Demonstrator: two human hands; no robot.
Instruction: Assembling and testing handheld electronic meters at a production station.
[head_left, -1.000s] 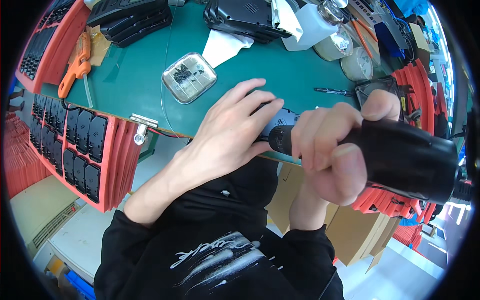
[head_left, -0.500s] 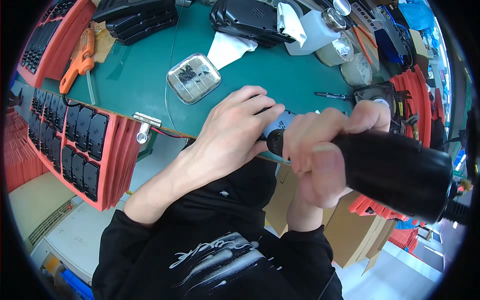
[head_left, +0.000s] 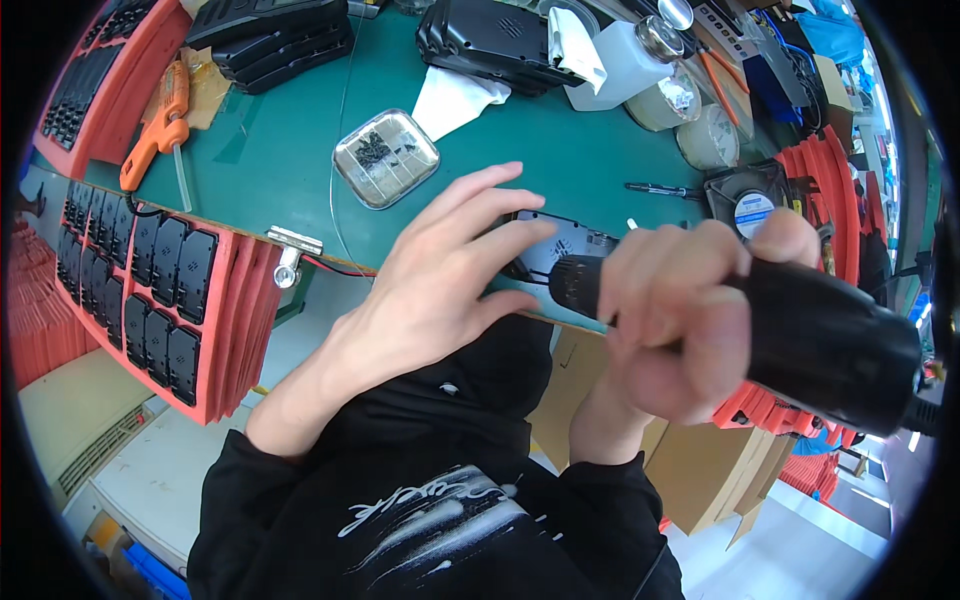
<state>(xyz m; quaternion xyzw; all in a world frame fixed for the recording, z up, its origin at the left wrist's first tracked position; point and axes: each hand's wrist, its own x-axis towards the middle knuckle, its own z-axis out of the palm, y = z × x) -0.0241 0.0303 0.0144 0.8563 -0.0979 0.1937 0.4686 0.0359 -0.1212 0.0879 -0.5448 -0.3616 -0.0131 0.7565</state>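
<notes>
My right hand (head_left: 685, 320) is wrapped round a thick black electric screwdriver (head_left: 845, 345), whose cord leaves the far end at the right. The tool's nose points left, its thin bit over the near-left part of a flat casing (head_left: 565, 240) at the bench's front edge. That casing has a dark rim, a grey face and a round speaker-hole pattern. Its right part is hidden behind my right hand. My left hand (head_left: 430, 270) is open with fingers spread at the casing's left end; I cannot tell whether its fingertips touch it.
A small metal tray (head_left: 400, 192) with dark screws sits on the green bench (head_left: 270, 160). Orange glue gun (head_left: 165, 135) at left, above red foam trays (head_left: 235, 290) of black casings. Stacked black casings (head_left: 490, 45), a white bottle (head_left: 615, 65), a pen (head_left: 660, 190) and a fan (head_left: 755, 210) lie beyond.
My left hand has loosened its hold on the casing and its fingers have spread. My right hand with the electric screwdriver has shifted slightly right, uncovering more of the casing.
</notes>
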